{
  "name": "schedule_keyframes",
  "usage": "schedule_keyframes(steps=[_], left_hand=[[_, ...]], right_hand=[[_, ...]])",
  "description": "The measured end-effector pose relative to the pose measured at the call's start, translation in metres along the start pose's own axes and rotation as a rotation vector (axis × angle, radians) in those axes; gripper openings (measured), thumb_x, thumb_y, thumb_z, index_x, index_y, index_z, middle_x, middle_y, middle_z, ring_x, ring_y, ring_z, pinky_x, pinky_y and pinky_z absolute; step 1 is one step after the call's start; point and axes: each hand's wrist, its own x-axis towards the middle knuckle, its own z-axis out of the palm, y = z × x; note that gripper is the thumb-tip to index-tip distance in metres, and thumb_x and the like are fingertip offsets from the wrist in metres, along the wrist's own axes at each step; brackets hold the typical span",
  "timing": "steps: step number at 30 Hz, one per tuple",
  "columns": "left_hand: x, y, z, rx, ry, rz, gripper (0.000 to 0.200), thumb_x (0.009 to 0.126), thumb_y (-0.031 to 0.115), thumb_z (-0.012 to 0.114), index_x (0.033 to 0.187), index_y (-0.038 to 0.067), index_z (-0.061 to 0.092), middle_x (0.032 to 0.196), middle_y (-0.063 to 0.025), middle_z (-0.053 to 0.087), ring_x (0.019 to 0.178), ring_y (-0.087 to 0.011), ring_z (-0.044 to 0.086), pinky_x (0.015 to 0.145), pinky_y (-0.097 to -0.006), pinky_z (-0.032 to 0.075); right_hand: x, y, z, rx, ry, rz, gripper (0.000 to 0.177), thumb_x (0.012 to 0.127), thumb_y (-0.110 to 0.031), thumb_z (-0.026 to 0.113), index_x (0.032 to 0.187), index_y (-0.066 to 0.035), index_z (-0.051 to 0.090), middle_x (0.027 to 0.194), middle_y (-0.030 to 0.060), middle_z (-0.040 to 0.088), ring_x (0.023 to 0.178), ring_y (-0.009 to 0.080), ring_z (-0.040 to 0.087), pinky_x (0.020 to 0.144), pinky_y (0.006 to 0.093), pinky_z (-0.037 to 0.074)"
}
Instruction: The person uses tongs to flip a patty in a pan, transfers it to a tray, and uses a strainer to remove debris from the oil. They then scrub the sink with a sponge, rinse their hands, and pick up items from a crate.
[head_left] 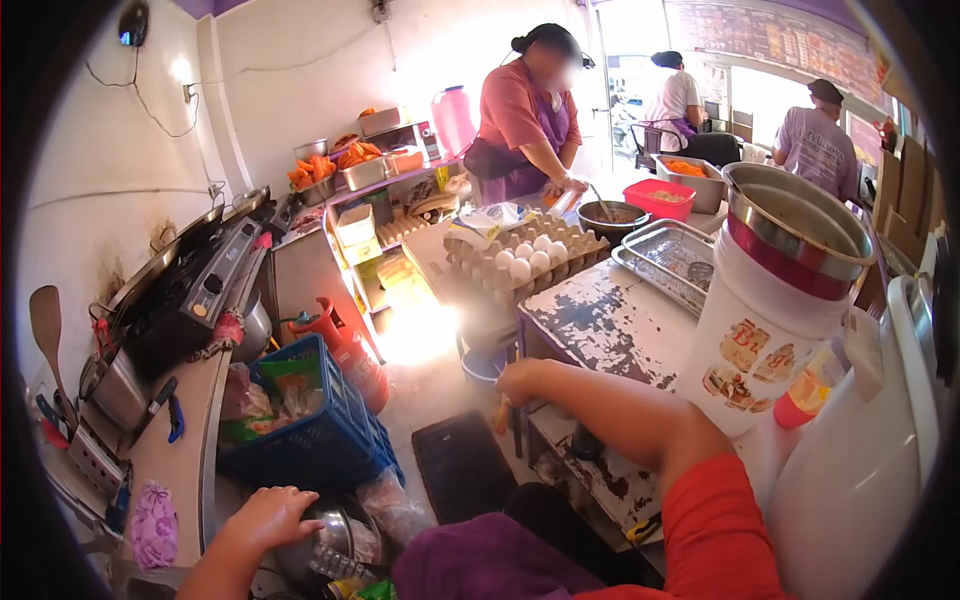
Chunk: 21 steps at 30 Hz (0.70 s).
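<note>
My left hand (272, 515) is low at the left, fingers stretched out, over a shiny metal pot (350, 530) and beside the counter edge. Nothing shows in it. My right arm reaches across to the table's corner, where my right hand (518, 380) is closed, its fingers curled and mostly turned away. Whatever it may hold is hidden. Just behind that hand, a bluish bucket (483, 366) is partly visible on the floor. A blue crate (310, 420) with bagged goods stands beyond my left hand.
Eggs in a carton tray (530, 262), a wire basket (672, 262) and a large white container (735, 340) occupy the worn table (600, 315). A stove (200, 285) lines the left wall. A red gas cylinder (350, 360) stands behind the crate. One person (530, 120) works across the table; two others sit behind.
</note>
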Motion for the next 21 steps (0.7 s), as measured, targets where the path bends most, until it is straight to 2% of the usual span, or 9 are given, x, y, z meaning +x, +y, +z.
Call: schedule_keyframes(steps=[3, 7, 10, 13, 16, 19, 21], left_hand=[[0.001, 0.004, -0.002, 0.009, -0.063, -0.004, 0.053, 0.081, 0.047, 0.058, 0.119, 0.010, 0.057, 0.108, -0.0149, 0.061, 0.099, -0.0312, 0.059, 0.086, -0.0432, 0.046], [0.001, 0.003, 0.002, 0.013, -0.047, 0.042, 0.052, 0.082, 0.047, 0.057, 0.118, 0.009, 0.056, 0.107, -0.0156, 0.061, 0.099, -0.0319, 0.059, 0.086, -0.0434, 0.046], [-0.002, 0.007, -0.001, 0.003, -0.023, 0.050, 0.052, 0.082, 0.046, 0.057, 0.118, 0.009, 0.056, 0.106, -0.0156, 0.061, 0.098, -0.0323, 0.059, 0.085, -0.0433, 0.046], [-0.002, 0.009, -0.002, -0.006, -0.031, 0.046, 0.050, 0.082, 0.045, 0.057, 0.117, 0.009, 0.057, 0.105, -0.0153, 0.061, 0.098, -0.0321, 0.059, 0.084, -0.0432, 0.047], [-0.001, 0.007, 0.000, -0.013, -0.042, 0.050, 0.048, 0.082, 0.042, 0.058, 0.117, 0.010, 0.057, 0.104, -0.0151, 0.062, 0.097, -0.0316, 0.059, 0.083, -0.0429, 0.047], [0.003, 0.004, -0.001, -0.010, -0.059, 0.048, 0.048, 0.081, 0.041, 0.059, 0.117, 0.010, 0.057, 0.104, -0.0152, 0.062, 0.097, -0.0320, 0.059, 0.082, -0.0435, 0.047], [0.002, 0.006, -0.007, -0.044, -0.029, 0.024, 0.046, 0.079, 0.038, 0.062, 0.114, 0.008, 0.057, 0.103, -0.0166, 0.061, 0.100, -0.0330, 0.058, 0.084, -0.0452, 0.045]], right_hand=[[-0.002, -0.003, -0.003, -0.003, 0.002, 0.015, 0.024, 0.075, -0.020, 0.062, 0.091, -0.003, 0.069, 0.091, 0.0147, 0.067, 0.085, 0.0306, 0.065, 0.074, 0.0394, 0.050], [-0.008, -0.015, -0.007, -0.037, -0.030, -0.016, 0.025, 0.075, -0.021, 0.063, 0.093, -0.005, 0.069, 0.092, 0.0140, 0.067, 0.086, 0.0309, 0.064, 0.074, 0.0397, 0.050], [0.012, -0.008, 0.009, 0.004, -0.126, 0.004, 0.030, 0.080, -0.028, 0.060, 0.098, -0.004, 0.066, 0.092, 0.0157, 0.066, 0.087, 0.0319, 0.064, 0.074, 0.0427, 0.050], [0.013, 0.006, 0.012, 0.064, 0.015, -0.071, 0.027, 0.076, -0.025, 0.063, 0.095, -0.006, 0.068, 0.093, 0.0152, 0.066, 0.087, 0.0320, 0.063, 0.075, 0.0405, 0.049], [-0.006, 0.003, -0.013, -0.019, -0.025, -0.086, 0.036, 0.079, -0.028, 0.060, 0.108, -0.007, 0.061, 0.097, 0.0159, 0.065, 0.091, 0.0336, 0.062, 0.080, 0.0420, 0.047], [-0.006, 0.014, -0.015, 0.064, -0.001, -0.038, 0.034, 0.079, -0.029, 0.060, 0.107, -0.009, 0.062, 0.097, 0.0161, 0.065, 0.091, 0.0342, 0.062, 0.080, 0.0425, 0.048], [-0.007, 0.019, -0.021, 0.023, -0.036, -0.107, 0.035, 0.080, -0.031, 0.060, 0.108, -0.010, 0.062, 0.096, 0.0169, 0.065, 0.092, 0.0347, 0.061, 0.081, 0.0427, 0.047]])
